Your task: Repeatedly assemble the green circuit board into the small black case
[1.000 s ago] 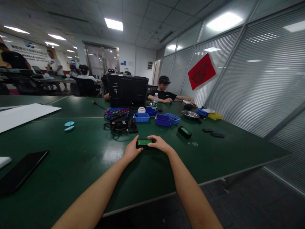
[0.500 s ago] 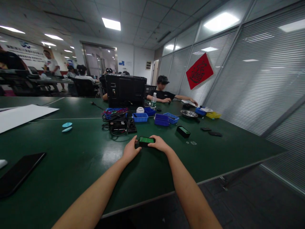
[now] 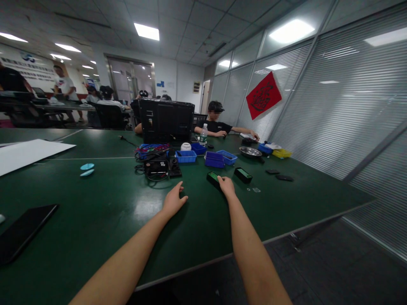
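Observation:
My right hand (image 3: 226,186) grips the near end of a small black box with a green circuit board (image 3: 213,176) in its open top. The box lies slantwise on or just above the green table. Beside it, slightly to the right, stands a second black box (image 3: 243,175) with a paler green top. My left hand (image 3: 174,198) rests over the table with thumb and fingers apart, holding nothing. A small ring (image 3: 248,189) and a clear flat piece (image 3: 256,190) lie right of my right hand.
Cables and a black device (image 3: 156,166) lie ahead of my left hand. Blue trays (image 3: 186,156), a purple-blue bin (image 3: 214,159), a bottle (image 3: 203,134) and a metal bowl (image 3: 250,152) stand farther back. A person (image 3: 216,123) sits across the table (image 3: 197,237). A black slab (image 3: 28,228) lies left.
My right hand has carried the black box forward and right, next to the second box, turning it slantwise. My left hand has let go of it and stayed in place.

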`<state>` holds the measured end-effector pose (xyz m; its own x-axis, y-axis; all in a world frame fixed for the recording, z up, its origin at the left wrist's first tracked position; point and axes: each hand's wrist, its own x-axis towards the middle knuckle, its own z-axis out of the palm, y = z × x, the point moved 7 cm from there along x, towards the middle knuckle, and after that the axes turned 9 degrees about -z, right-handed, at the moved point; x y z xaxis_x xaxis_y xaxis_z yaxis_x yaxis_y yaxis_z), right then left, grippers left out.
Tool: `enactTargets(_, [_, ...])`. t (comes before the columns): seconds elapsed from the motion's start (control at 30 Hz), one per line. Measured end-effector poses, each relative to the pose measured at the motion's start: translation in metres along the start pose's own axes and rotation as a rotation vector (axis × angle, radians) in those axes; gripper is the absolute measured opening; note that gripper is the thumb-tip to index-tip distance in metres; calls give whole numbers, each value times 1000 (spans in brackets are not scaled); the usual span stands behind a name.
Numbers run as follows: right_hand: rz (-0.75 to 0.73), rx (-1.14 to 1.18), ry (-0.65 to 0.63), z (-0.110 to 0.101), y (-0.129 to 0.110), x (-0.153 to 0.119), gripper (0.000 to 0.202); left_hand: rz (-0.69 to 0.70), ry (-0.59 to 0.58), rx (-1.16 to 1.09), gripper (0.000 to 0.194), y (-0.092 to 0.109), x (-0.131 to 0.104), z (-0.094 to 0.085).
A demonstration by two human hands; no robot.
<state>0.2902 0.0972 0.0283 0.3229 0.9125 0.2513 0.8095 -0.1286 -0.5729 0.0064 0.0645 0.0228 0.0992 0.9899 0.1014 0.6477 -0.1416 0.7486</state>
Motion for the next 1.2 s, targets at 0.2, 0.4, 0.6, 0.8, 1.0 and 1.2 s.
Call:
enactTargets(0.2, [-8, -47, -27, 2, -12, -5, 41, 9, -2, -11, 66, -1, 1, 2])
enactTargets(0.4, [-153, -105, -48, 8, -41, -21, 42, 12, 1, 1, 65, -2, 1, 2])
enactTargets(0.6, [-181, -133, -141, 11, -51, -28, 56, 23, 7, 2, 62, -1, 0, 1])
enactTargets(0.8, [-177, -258, -82, 13, -68, -40, 39, 19, 7, 8, 61, -1, 1, 2])
enactTargets(1.0, [-335, -365, 6, 27, -109, -65, 32, 48, 15, 18, 60, -1, 2, 2])
enactTargets(1.2, [-394, -323, -64, 39, -125, -79, 33, 35, 9, 24, 59, -1, 1, 2])
